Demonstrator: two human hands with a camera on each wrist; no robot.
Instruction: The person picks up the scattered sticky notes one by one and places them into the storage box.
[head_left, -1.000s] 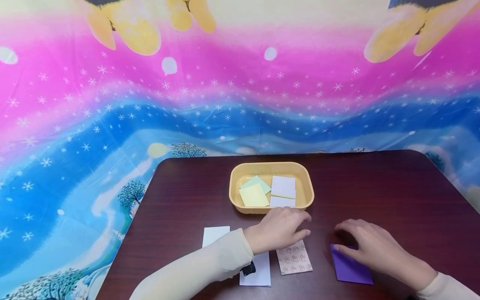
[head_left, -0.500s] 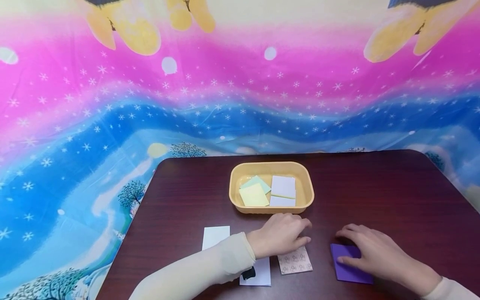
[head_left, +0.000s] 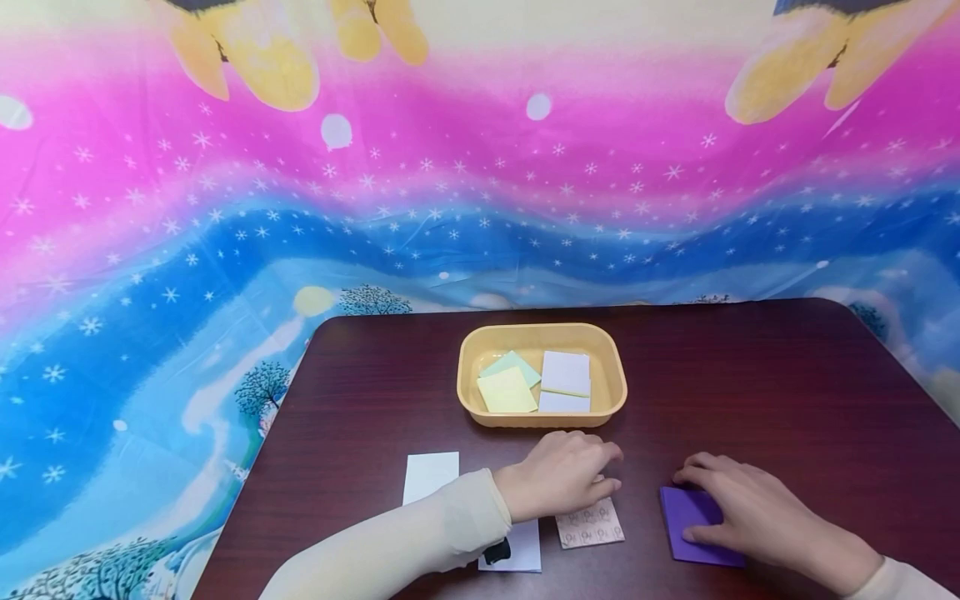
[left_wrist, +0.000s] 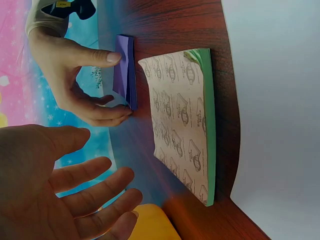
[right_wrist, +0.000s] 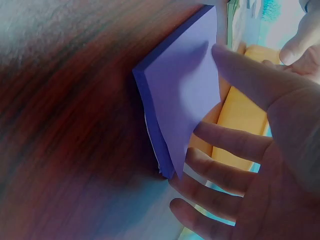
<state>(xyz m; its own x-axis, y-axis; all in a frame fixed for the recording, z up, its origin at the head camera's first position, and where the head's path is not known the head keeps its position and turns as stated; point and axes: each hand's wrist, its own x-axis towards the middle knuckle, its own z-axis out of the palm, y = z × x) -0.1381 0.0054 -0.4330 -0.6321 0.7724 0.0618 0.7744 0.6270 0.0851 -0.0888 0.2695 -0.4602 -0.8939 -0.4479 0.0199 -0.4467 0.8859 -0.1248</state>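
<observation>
In the head view my left hand hovers over a sticky note pad with a printed pinkish backing, covering its far end. The left wrist view shows this pad's green edge, with my relaxed fingers apart from it. To the right, my right hand is poised over a purple sticky note pad lying on the table. Its thumb is at one side of that pad and the spread fingertips are close to another edge; the top sheet lifts slightly at a corner.
Behind the hands stands a yellow plastic tray holding green, yellow and whitish note pads. White paper pads lie under the left forearm, partly hidden. A patterned cloth hangs behind the dark wooden table.
My right hand has shifted slightly right and toward me over the purple pad. My left hand has come slightly nearer to me over the printed pad. The pads and tray stay put.
</observation>
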